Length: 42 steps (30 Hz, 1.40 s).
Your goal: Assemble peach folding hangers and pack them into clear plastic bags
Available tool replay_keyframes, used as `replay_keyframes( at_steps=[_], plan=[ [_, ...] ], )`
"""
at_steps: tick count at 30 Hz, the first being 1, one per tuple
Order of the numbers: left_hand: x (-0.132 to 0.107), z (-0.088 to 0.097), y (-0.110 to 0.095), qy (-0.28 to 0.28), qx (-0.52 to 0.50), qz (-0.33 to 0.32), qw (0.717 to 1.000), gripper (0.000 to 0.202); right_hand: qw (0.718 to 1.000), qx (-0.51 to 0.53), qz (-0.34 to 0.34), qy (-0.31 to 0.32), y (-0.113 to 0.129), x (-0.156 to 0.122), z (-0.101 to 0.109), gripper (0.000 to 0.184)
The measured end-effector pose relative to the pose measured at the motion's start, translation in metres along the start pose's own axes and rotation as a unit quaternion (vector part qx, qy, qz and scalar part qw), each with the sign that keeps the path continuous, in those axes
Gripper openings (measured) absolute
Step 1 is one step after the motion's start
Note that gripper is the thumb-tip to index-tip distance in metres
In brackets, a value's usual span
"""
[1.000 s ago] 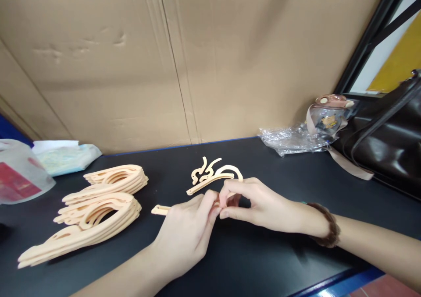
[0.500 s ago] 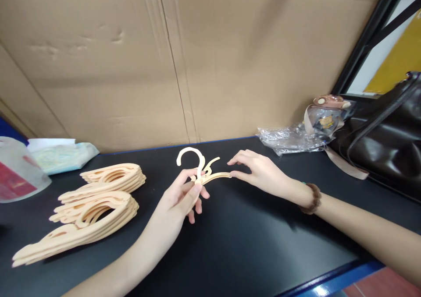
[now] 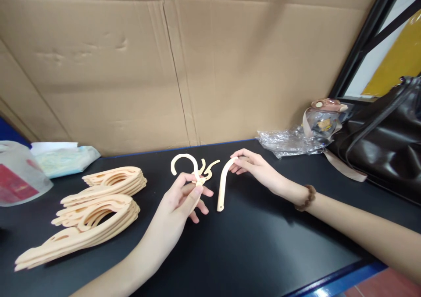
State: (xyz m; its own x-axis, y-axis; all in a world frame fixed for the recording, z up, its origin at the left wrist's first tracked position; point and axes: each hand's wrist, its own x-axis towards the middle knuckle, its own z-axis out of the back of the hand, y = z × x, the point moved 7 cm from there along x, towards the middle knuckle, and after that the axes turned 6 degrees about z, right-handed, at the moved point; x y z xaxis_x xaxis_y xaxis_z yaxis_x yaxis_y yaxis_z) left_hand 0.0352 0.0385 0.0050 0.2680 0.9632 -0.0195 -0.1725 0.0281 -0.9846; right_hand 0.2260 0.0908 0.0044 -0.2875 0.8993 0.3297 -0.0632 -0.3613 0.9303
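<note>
Between the thumb and fingers of my left hand (image 3: 184, 199) is the lower end of a cream plastic hanger hook (image 3: 184, 157), its curve upward and open to the left. My right hand (image 3: 253, 165) pinches a second cream hook (image 3: 223, 185) by its curved tip, so its straight end with a small hole hangs down. Just beyond my left fingers, a few thin curved cream pieces (image 3: 213, 164) show on the black table (image 3: 256, 244). My left fingers partly hide them, so I cannot tell whether they touch the held hook.
Stacks of cream hanger parts (image 3: 98, 227) lie to the left. Behind them are a soft packet (image 3: 69, 161) and a whitish tub (image 3: 19, 174). At the right stand crumpled clear plastic (image 3: 283, 143), a strapped bottle (image 3: 324, 121) and a black bag (image 3: 384, 135). Cardboard (image 3: 131, 69) walls the back.
My right hand has taken hold of the second hook and swung it clear of my left hand, so it now hangs downward. The hook in my left hand has shifted slightly left and down.
</note>
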Motion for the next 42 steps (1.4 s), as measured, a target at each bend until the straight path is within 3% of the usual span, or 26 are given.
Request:
replay_keyframes(
  at_steps=[5, 14, 18, 21, 24, 28, 34, 42],
  plan=[
    [0.003, -0.004, 0.002, 0.028, 0.024, 0.01, 0.999, 0.027, 0.989, 0.135, -0.037, -0.037, 0.004, -0.006, -0.003, 0.016],
    [0.001, -0.008, 0.002, 0.025, 0.138, -0.024, 0.99, 0.025, 0.974, 0.205, -0.073, 0.064, 0.021, -0.019, -0.03, 0.019],
    [-0.001, -0.009, 0.002, 0.016, 0.196, -0.049, 0.979, 0.024, 0.994, 0.052, -0.013, 0.09, 0.034, -0.026, -0.037, 0.022],
    [-0.003, -0.011, 0.0, 0.023, 0.196, -0.063, 0.978, 0.024, 0.989, -0.077, 0.048, 0.12, 0.041, -0.031, -0.045, 0.021],
    [-0.005, -0.01, -0.003, 0.017, 0.179, -0.078, 0.981, 0.025, 0.981, -0.1, 0.035, 0.163, 0.035, -0.035, -0.054, 0.022],
    [-0.007, -0.007, -0.005, -0.002, 0.155, -0.079, 0.985, 0.024, 0.979, -0.139, 0.023, 0.148, 0.031, -0.036, -0.051, 0.015],
    [-0.008, -0.008, -0.007, 0.006, 0.131, -0.075, 0.988, 0.023, 0.927, -0.329, 0.098, 0.148, 0.037, -0.036, -0.046, 0.016],
    [-0.009, -0.007, -0.01, 0.01, 0.158, -0.099, 0.982, 0.026, 0.885, -0.412, 0.142, 0.166, 0.045, -0.039, -0.05, 0.016]
  ],
)
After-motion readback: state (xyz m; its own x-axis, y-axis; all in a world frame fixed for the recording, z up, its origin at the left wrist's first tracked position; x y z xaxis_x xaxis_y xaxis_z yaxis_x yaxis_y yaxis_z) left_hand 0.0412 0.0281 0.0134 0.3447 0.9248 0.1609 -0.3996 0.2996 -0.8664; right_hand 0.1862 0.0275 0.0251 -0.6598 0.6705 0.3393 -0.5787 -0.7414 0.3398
